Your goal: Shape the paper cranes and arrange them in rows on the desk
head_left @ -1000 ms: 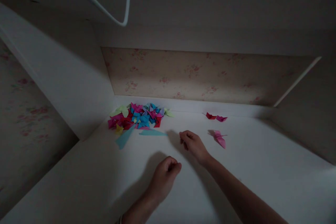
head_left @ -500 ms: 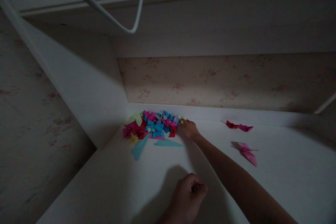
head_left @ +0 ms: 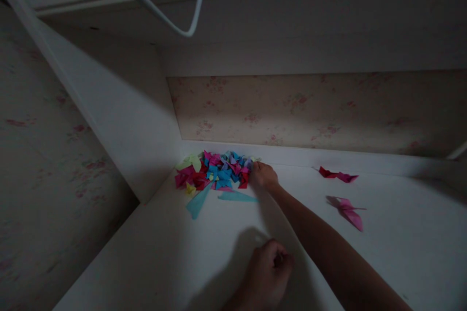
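Observation:
A heap of folded paper cranes (head_left: 219,171) in pink, red, blue, lilac, pale green and yellow lies in the back left corner of a white surface. At its right edge is my right hand (head_left: 264,175), fingers bent and drawn together; what they hold, if anything, is hidden. Close to the front, my left hand (head_left: 268,272) hovers curled into a loose fist, with a dark hollow between thumb and fingers and nothing visible in it. Two flat light-blue paper pieces, one slanting (head_left: 198,204) and one lying crosswise (head_left: 238,197), are in front of the heap.
To the right lie a pink paper crane (head_left: 350,215) and a red-and-magenta folded paper (head_left: 338,175). A white side panel (head_left: 120,121) and a floral back wall (head_left: 251,109) enclose the white surface (head_left: 153,257). A pale bent rod (head_left: 160,15) hangs overhead.
My right hand's fingers have drawn closer together at the heap's edge. My left hand keeps its curled shape. The whole view has shifted slightly; the papers otherwise look the same.

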Available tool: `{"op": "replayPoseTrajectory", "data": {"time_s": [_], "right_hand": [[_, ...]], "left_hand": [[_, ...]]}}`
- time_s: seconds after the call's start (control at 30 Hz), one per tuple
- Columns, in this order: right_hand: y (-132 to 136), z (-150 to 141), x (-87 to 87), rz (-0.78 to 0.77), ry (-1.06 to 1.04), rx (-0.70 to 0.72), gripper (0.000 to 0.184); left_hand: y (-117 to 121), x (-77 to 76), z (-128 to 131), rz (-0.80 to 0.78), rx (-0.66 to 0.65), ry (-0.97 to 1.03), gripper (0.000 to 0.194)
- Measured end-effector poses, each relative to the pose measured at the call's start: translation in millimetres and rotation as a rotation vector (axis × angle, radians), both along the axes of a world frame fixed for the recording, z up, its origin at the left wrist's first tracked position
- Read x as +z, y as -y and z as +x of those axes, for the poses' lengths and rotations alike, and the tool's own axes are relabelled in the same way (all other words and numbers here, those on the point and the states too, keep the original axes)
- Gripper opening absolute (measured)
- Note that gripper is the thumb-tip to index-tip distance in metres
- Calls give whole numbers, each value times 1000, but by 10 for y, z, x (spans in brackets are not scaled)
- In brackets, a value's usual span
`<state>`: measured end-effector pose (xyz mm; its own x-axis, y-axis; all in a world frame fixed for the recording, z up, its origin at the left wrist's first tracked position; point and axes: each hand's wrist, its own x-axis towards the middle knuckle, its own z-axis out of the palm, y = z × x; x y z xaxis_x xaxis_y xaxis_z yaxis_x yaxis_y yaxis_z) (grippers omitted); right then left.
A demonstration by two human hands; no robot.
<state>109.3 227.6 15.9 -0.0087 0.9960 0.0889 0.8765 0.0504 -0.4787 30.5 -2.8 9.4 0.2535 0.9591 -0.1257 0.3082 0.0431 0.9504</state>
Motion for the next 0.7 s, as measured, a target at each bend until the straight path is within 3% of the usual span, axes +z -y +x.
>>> {"op": "replayPoseTrajectory", "data": {"time_s": [0.23, 0.4, 0.57, 0.7], "right_hand": [[73, 260, 139, 115, -193, -131, 44], [334, 608, 234, 220, -390, -268, 46], [968, 855, 195, 261, -639, -262, 48], [1657, 940, 114, 171, -1070, -179, 39]], "left_hand": [[-7, -35, 5, 16, 15, 48, 20], [-22, -51, 5, -33, 23, 94, 21], [-45, -45, -1, -1, 60, 156, 21], [-44, 0, -25, -64, 85, 244, 26]]}}
